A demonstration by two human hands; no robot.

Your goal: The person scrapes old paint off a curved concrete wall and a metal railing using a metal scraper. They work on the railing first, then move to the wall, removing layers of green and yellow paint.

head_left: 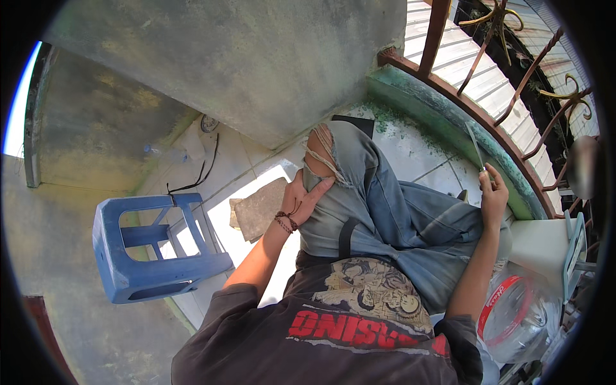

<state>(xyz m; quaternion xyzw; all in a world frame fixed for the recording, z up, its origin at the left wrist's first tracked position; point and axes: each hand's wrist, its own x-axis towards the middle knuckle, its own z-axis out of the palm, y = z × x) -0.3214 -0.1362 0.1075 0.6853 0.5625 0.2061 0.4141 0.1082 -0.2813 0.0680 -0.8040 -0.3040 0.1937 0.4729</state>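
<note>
My left hand (308,197) lies on the torn knee of my jeans (333,205), its thumb spread from the fingers; some fingers are hidden along the leg's side. It holds nothing that I can see. On the other side, my right hand (493,194) is raised above my bent leg, closed round the lower end of a long, thin, pale blade-like tool (474,142). The tool points up and away, beside the green low wall (443,109) under the railing. I cannot make out its exact kind. Small green flakes (391,120) are scattered on the white tiles near that wall.
A blue plastic stool (106,250) lies tipped at the left, near a grey slab (260,208) and a black cord (210,167). A dark flat piece (359,124) is beyond my knee. Rusty railing (471,96), a white container (539,244) and a clear jar (526,327) flank my right.
</note>
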